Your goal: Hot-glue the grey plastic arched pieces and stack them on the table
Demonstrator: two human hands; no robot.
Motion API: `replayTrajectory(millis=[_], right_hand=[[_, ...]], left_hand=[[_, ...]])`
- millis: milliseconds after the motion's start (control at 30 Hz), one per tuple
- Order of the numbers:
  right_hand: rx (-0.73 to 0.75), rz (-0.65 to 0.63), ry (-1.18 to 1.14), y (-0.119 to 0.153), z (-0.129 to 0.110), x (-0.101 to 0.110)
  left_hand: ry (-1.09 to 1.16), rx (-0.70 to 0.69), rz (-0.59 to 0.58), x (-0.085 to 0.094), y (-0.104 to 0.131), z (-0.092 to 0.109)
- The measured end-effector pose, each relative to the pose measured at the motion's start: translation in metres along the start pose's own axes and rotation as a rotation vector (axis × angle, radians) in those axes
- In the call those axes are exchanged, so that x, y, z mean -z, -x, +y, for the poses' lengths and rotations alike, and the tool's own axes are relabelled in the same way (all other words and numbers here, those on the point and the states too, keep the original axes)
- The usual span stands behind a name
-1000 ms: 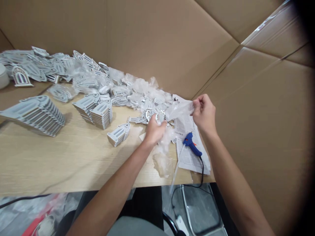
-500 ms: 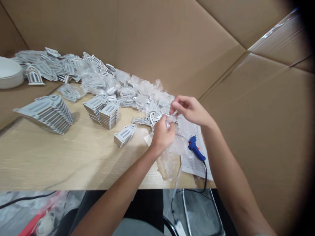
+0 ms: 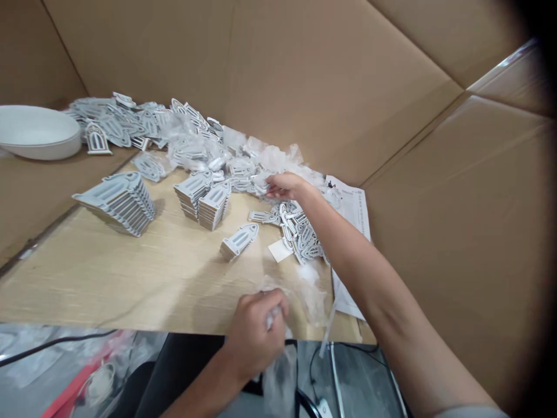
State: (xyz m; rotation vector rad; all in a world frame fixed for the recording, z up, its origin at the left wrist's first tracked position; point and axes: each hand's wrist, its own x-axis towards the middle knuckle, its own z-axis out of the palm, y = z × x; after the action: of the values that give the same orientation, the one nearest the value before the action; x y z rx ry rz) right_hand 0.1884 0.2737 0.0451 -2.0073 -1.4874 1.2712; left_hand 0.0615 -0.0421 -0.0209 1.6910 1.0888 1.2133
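Note:
My left hand (image 3: 259, 331) is a fist at the table's front edge, wrapped round a crumpled clear plastic bag (image 3: 278, 377) that hangs below the edge. My right hand (image 3: 285, 186) reaches to the back, its fingers stretched over the heap of bagged pieces (image 3: 241, 168); whether they touch a bag I cannot tell. Below it lies a loose pile of grey-and-white arched window-shaped pieces (image 3: 300, 232), partly behind my right forearm. A small stack of the same pieces (image 3: 239, 241) lies tilted to the left of that pile.
Taller stacks of arched pieces (image 3: 213, 203) stand mid-table, with a leaning stack (image 3: 122, 200) further left. A white bowl (image 3: 43, 148) is at the far left. Printed paper (image 3: 354, 203) and another plastic bag (image 3: 313, 296) lie to the right. Cardboard walls (image 3: 304, 75) enclose the table.
My left hand has drawn back to the front edge with the plastic bag. My right hand has moved left to the heap. Loose pieces now show; my forearm hides the blue glue gun.

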Motion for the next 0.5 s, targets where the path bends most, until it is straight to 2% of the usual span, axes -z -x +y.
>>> replayTrajectory(millis=[100, 167, 233, 333, 400, 433, 500], right_hand=[[0.031, -0.030, -0.050, 0.009, 0.002, 0.009], [0.094, -0.035, -0.081, 0.021, 0.008, 0.023], [0.175, -0.021, -0.098, 0.037, 0.018, 0.044], [0.279, 0.020, -0.066, 0.064, 0.038, 0.083], [0.313, 0.060, -0.002, 0.081, 0.052, 0.108], [0.324, 0.082, 0.038, 0.089, 0.058, 0.118], [0.336, 0.133, 0.129, 0.099, 0.070, 0.133]], left_hand=[[-0.214, -0.102, 0.111, 0.024, 0.015, -0.015], [-0.354, -0.126, 0.145, 0.037, 0.017, -0.022], [-0.498, -0.115, 0.154, 0.044, 0.015, -0.024], [-0.678, -0.156, 0.186, 0.046, 0.014, -0.020], [-0.655, -0.201, 0.124, 0.047, 0.029, -0.016], [-0.585, -0.198, 0.046, 0.050, 0.043, -0.016], [-0.419, -0.028, -0.168, 0.062, 0.082, -0.025]])
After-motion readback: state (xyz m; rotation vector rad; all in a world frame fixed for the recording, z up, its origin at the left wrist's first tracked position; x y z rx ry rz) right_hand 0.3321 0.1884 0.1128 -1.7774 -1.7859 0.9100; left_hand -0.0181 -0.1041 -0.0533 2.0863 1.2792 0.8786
